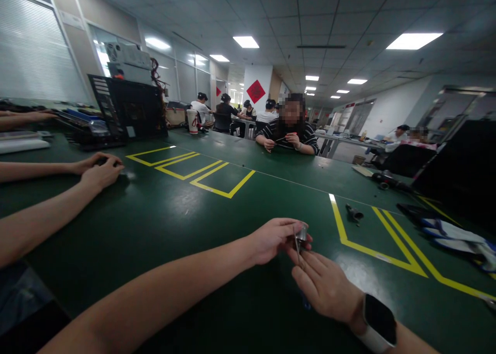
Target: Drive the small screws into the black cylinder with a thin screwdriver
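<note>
My left hand [273, 239] grips a small silver metal cylinder [301, 233] between thumb and fingers, above the green table. Close against it, my right hand [323, 281] pinches a thin metal rod [297, 248] that stands nearly upright along the cylinder's side. The fingers of both hands meet around the cylinder's lower end, so that part is hidden. Something blue [306, 301] peeks out beneath my right hand; whether it belongs to the rod, I cannot tell. A dark small fitting [354, 214] lies inside a yellow-taped outline to the right.
Yellow tape [211, 189] marks outlines on the green table [170, 240]. At left are another person's hands [101, 172] and a black computer case [134, 108]. A person [290, 129] sits opposite. Gloves [457, 236] and a dark tool [389, 180] lie at right.
</note>
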### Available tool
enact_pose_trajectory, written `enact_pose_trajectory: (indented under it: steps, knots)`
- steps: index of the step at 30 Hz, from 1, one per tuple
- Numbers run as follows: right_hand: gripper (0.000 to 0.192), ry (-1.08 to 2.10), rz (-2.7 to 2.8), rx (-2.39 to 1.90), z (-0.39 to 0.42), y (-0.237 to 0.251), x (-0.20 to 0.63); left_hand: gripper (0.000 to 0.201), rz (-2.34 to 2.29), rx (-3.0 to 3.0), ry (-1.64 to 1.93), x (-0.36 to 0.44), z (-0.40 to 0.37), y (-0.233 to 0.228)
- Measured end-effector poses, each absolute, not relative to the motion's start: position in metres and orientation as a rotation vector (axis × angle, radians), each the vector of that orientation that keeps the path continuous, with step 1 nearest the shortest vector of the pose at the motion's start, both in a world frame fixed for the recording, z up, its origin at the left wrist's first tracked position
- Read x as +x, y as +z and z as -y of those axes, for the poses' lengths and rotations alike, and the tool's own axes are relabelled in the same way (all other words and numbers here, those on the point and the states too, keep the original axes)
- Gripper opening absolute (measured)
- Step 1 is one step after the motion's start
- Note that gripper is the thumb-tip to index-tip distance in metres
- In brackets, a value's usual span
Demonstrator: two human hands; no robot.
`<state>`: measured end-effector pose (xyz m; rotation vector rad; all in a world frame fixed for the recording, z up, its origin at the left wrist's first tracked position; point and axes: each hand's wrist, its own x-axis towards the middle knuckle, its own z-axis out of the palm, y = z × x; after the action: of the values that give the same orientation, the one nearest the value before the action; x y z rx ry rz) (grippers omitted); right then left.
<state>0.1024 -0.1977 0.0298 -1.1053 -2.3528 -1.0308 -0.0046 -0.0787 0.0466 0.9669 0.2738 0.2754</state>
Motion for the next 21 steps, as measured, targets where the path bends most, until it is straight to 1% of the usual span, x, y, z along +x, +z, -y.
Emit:
enact_pose_trajectory:
  steps: [4, 8, 10, 15, 21]
  knots:
    - [0.022, -0.823, 2.355, -1.296, 0.207, 0.027, 0.099, 0.017, -0.310, 0.880, 0.366, -0.005, 0.078, 0.040]
    - [0.018, -0.679, 2.302, -1.317, 0.218, 0.024, 0.098, 0.013, -0.340, 0.790, 0.508, -0.007, 0.070, 0.037]
    - [0.018, -0.606, 2.271, -1.321, 0.221, 0.023, 0.097, 0.016, -0.346, 0.783, 0.565, -0.009, 0.066, 0.037]
    - [0.026, -0.506, 2.189, -1.363, 0.221, 0.025, 0.093, 0.027, -0.294, 0.799, 0.606, -0.011, 0.061, 0.034]
    - [0.022, -0.560, 2.135, -1.291, 0.220, 0.033, 0.094, 0.036, -0.294, 0.848, 0.620, -0.011, 0.059, 0.034]
